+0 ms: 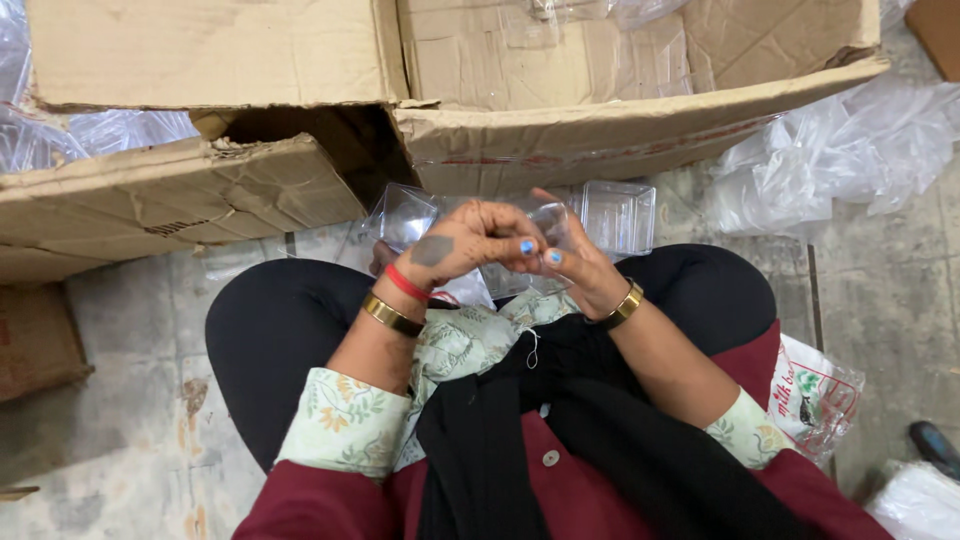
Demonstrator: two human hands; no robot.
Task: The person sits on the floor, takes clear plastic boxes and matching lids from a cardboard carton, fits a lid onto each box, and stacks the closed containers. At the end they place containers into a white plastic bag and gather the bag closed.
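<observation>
I sit cross-legged on the floor with both hands together above my lap. My left hand (462, 243) curls its fingers around a clear plastic hinged container (612, 215), gripping its middle part. My right hand (578, 262) holds the same container from underneath, its thumb pointing up behind the plastic. One clear cup half (403, 213) sticks out to the left of my hands and a square one to the right. Both wrists wear gold bangles, and the left wrist also has a red band.
A large torn cardboard box (600, 130) lies just ahead of my knees, with clear plastic inside. Another cardboard flap (150, 200) is to the left. Crumpled clear plastic bags (830, 160) lie on the concrete floor at right. A printed white bag (815, 390) sits by my right thigh.
</observation>
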